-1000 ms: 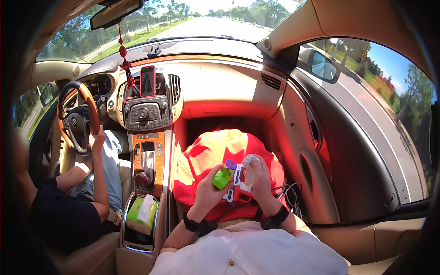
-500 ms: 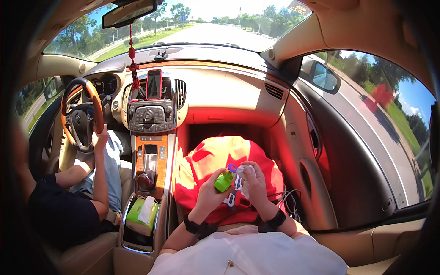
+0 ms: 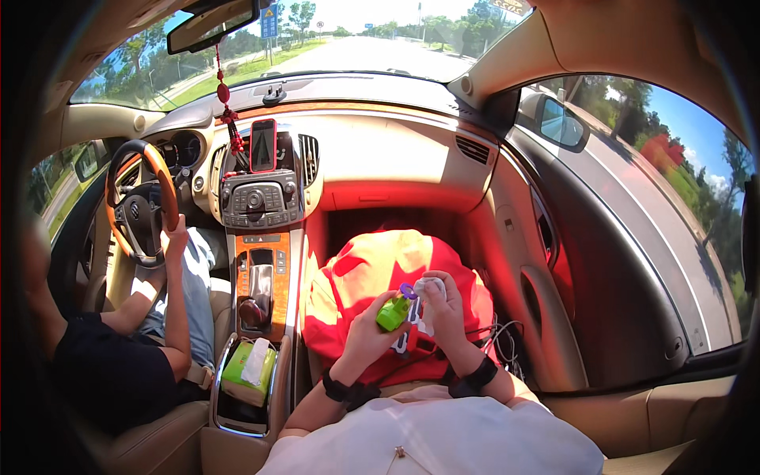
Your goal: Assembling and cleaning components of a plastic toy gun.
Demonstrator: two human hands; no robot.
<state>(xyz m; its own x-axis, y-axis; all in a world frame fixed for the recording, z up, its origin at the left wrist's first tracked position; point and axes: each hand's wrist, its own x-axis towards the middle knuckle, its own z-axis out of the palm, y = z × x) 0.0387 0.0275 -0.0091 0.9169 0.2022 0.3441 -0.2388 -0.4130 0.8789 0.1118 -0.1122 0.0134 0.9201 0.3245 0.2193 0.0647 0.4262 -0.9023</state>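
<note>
My left hand point(image 3: 362, 336) is closed around a small bright green container point(image 3: 392, 314), held tilted above my lap. A purple ring-shaped piece point(image 3: 407, 290) stands at the container's upper end. Closed on a crumpled white tissue point(image 3: 428, 284), my right hand point(image 3: 446, 318) is just right of the purple piece. Part of the tissue hangs below my fingers. Whether the tissue touches the purple piece I cannot tell. Both hands are over a red cloth point(image 3: 368, 260) with white markings that covers my legs. Dark bands circle both my wrists.
I sit in a car's front passenger seat. To my left a driver's hand point(image 3: 175, 237) is on the steering wheel point(image 3: 169, 194). A green tissue pack point(image 3: 247, 372) sits in the console. A phone point(image 3: 263, 146) is mounted on the dashboard. Cables point(image 3: 507, 336) lie by the door.
The green container and purple piece have shifted slightly right, with the container turned more upright. My right hand, with the tissue, has moved a little right and down. Outside, the roadside has moved past.
</note>
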